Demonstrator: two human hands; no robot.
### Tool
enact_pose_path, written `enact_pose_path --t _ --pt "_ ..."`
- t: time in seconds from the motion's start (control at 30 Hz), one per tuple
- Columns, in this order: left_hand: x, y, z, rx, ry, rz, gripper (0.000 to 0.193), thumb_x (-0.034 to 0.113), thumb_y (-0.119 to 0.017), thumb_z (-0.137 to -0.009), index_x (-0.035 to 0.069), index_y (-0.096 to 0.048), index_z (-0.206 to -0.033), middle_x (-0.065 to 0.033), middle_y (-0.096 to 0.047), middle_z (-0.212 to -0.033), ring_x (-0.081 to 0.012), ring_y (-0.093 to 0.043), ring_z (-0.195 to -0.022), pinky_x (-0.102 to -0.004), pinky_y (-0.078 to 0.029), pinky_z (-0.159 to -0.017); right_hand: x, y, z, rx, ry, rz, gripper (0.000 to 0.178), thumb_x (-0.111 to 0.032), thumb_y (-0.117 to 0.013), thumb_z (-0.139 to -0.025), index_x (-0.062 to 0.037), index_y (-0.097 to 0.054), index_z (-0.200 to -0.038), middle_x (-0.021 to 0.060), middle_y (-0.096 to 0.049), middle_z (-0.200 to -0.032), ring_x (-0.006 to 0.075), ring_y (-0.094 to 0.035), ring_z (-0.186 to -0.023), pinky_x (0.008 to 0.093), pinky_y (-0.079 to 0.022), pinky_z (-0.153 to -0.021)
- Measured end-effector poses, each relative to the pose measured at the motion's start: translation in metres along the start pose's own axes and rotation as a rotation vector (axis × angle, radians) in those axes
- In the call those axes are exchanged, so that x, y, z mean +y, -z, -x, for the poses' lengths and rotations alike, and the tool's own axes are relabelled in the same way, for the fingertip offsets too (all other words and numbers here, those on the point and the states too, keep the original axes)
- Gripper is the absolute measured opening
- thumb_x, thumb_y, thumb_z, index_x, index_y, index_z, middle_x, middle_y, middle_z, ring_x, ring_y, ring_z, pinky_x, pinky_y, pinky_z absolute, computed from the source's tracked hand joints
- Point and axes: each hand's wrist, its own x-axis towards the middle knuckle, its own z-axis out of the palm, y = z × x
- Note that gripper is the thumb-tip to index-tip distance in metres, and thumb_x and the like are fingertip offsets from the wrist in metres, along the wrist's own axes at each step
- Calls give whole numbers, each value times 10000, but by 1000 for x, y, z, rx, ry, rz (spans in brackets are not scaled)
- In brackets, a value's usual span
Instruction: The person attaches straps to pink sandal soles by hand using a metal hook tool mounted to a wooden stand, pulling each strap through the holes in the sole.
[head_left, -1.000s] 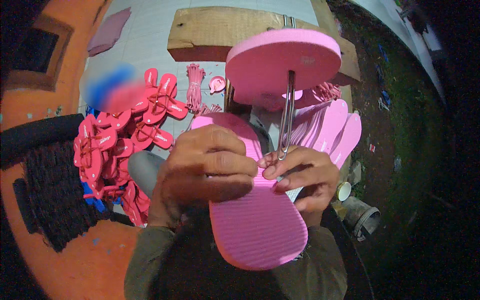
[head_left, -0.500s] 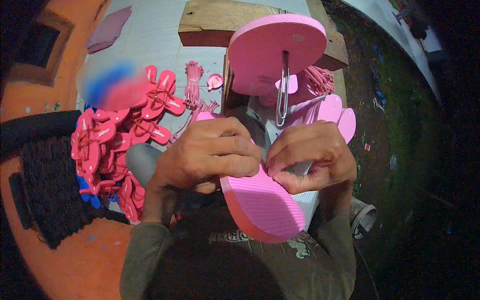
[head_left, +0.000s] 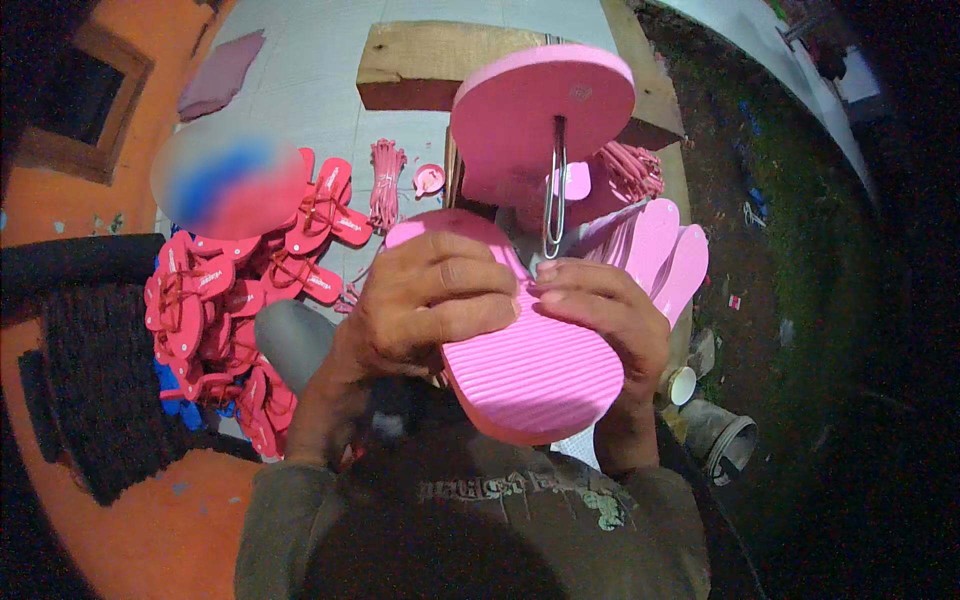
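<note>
Both my hands hold a pink foam flip-flop sole (head_left: 535, 370) in front of my chest, its ribbed face up. My left hand (head_left: 435, 300) wraps over its left edge around the middle, fingers curled on the ribs. My right hand (head_left: 610, 315) grips the right edge, fingertips on the ribbed face close to my left fingers. Just above those fingertips ends a long looped metal rod (head_left: 555, 195). It sticks out of a rounded pink foam piece (head_left: 540, 110) at a wooden beam. Whether the rod's tip touches the sole, I cannot tell.
A heap of red flip-flops (head_left: 215, 290) lies on the left. Bundled pink straps (head_left: 387, 185) and a small pink cup (head_left: 429, 180) sit beyond my left hand. Stacked pink soles (head_left: 655, 245) stand on the right. A thick wooden beam (head_left: 410, 80) crosses the far side.
My right hand has gone from a pinch beside the sole to lying over its right edge. The sole has turned and risen slightly, showing more of its ribbed face.
</note>
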Motion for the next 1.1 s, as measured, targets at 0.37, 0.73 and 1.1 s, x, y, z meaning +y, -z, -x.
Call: enact_pose_path --t 0.37,0.73,1.1 --pt "-10 -4 -11 68 -46 -48 169 99 -618 -548 90 -583 -713 -21 -581 -784 -179 -555 -673 -272 -461 -544 19 -14 -5 194 143 -81 246 -113 -687 -623 -28 -613 -841 152 -580 -878 265 -581 -812 347 -478 -713" --pt "-19 -6 -15 140 49 3 189 104 -624 -543 92 -577 -725 -28 -588 -785 -194 -549 -688 -291 -465 -553 34 -8 -19 173 188 -97 215 -106 -684 -628 -21 -618 -814 146 -577 -849 271 -580 -799 356 -479 -706" --pt "-45 -30 -25 712 324 -734 668 321 -760 -596 0 -363 -1028 -63 -350 -992 -176 -371 -895 -303 -333 -789 55 -17 -47 673 -344 186 99 -77 -608 -732 -30 -520 -739 58 -543 -673 149 -500 -599 261 -408 -582"
